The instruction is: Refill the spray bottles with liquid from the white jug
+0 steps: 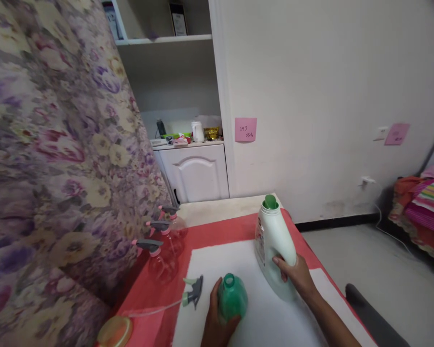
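Note:
My left hand (219,318) is wrapped round a green spray bottle (235,299), whose neck is uncapped. My right hand (296,274) grips the handle of a large pale detergent jug (275,236). The jug is uncapped, with a green spout in its mouth, and it leans slightly. It stands apart from the bottle, to its right; whether its base touches the white sheet (217,258) is hard to tell. Left of the bottle lies a grey and pale green spray head (193,292) with a clear tube trailing leftward.
Several clear pink spray bottles (162,265) with grey triggers stand along the table's left side. A round gold lid (115,331) lies at the front left. A floral curtain (58,144) borders the left; a white cabinet (197,173) stands behind.

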### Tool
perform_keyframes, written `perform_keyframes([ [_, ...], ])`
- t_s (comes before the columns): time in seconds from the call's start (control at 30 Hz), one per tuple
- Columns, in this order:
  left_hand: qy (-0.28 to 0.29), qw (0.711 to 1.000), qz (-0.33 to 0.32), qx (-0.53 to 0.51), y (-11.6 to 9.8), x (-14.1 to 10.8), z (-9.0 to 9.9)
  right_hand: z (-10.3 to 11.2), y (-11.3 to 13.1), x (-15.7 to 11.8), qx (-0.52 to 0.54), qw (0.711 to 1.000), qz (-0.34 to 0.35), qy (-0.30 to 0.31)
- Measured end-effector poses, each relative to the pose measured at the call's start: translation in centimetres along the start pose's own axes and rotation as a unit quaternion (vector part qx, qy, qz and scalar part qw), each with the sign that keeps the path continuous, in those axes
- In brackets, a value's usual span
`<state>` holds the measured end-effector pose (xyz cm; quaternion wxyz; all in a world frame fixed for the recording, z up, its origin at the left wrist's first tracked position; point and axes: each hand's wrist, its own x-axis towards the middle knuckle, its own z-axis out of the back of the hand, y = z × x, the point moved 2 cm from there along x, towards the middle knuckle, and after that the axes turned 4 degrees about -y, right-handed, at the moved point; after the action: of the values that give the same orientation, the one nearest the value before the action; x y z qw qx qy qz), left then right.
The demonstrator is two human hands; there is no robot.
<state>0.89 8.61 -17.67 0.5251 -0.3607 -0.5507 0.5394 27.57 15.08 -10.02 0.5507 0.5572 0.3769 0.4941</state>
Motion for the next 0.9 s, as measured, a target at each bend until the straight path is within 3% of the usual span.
perform_keyframes([
  [0.23, 0.041, 0.999, -0.003, -0.006, 0.3, 1.6, -0.1, 0.0, -0.8, -0.1, 0.012, 1.000, 0.004, 0.024],
  [0.5, 0.027, 0.999, -0.028, 0.013, 1.7, 1.2, -0.1, 0.5, -0.4, -0.2, 0.009, 1.000, 0.011, 0.001],
  [0.9, 0.020, 0.999, -0.010, 0.033, 0.8, 1.0, -0.1, 0.0, -0.5, -0.1, 0.009, 0.999, 0.004, 0.036],
])
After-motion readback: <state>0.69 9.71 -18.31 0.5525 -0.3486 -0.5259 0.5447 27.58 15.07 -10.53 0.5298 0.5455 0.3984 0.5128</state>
